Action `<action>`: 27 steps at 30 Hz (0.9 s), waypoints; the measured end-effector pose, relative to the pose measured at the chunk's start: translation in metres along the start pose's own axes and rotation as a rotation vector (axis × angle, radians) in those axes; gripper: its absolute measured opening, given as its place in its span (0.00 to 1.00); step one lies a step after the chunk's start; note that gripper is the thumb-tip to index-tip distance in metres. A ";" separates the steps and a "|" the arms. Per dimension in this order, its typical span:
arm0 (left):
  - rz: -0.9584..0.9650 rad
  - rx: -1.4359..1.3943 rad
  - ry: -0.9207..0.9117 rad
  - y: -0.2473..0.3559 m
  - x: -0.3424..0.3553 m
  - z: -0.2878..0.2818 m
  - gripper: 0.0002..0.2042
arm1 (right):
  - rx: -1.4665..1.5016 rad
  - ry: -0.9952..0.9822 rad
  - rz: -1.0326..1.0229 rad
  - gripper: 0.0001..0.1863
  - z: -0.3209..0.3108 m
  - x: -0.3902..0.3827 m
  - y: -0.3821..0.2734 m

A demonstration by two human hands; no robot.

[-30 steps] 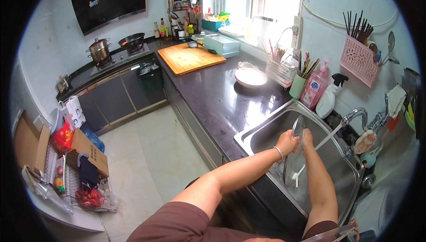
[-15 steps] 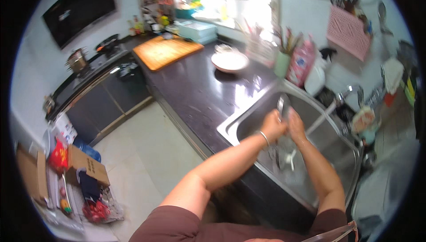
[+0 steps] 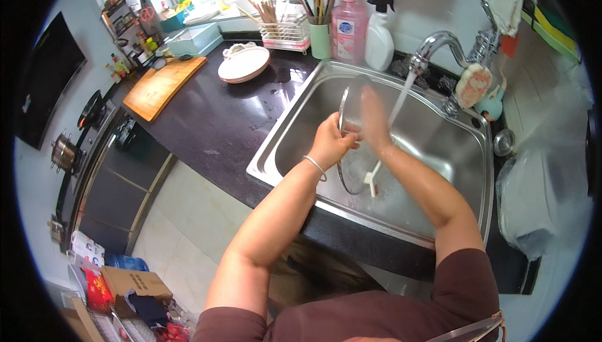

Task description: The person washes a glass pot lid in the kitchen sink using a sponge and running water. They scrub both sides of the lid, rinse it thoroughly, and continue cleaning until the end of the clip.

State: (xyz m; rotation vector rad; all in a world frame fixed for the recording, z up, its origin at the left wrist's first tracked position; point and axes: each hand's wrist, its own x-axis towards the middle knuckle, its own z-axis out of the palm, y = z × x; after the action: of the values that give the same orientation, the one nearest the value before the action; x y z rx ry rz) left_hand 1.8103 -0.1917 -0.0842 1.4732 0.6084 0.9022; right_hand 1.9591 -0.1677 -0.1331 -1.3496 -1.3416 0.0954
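Over the sink [image 3: 469,173], my left hand [image 3: 332,142] is closed on the edge of a round, see-through lid with a thin metal rim [image 3: 343,100]. The lid stands on edge, tilted upright. My right hand [image 3: 374,119] lies stretched along the lid's other side; motion blurs its fingers, and no cloth or sponge shows in it. Water runs from the chrome faucet [image 3: 433,44] just right of that hand. A small white plastic piece with a long stem [image 3: 371,182] lies on the sink bottom below my hands.
Behind the sink stand a pink pump bottle [image 3: 348,31], a white spray bottle [image 3: 379,38] and a green cup of utensils [image 3: 320,41]. Left on the dark counter [image 3: 207,135] are a white plate [image 3: 244,65] and a wooden cutting board [image 3: 164,85]. A soap-like sponge [image 3: 473,85] hangs beside the faucet.
The view has turned toward the sink, so the faucet and stream show more fully. The lid is now seen more clearly in my left hand, and my right hand has moved higher against it.
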 end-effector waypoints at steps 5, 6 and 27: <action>0.031 0.136 -0.022 -0.004 -0.011 -0.009 0.14 | 0.105 -0.018 -0.240 0.22 0.003 0.018 -0.029; 0.049 0.159 -0.085 -0.003 -0.004 0.007 0.13 | 0.016 0.081 -0.146 0.22 -0.005 0.040 0.017; 0.073 0.377 -0.258 -0.003 -0.008 0.031 0.14 | 0.056 0.164 0.127 0.25 -0.106 0.039 0.051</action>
State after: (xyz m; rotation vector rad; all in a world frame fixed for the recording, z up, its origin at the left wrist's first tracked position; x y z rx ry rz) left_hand 1.8314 -0.2157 -0.0871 1.9267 0.5539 0.6587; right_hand 2.0789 -0.1895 -0.1112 -1.3649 -1.1084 0.1050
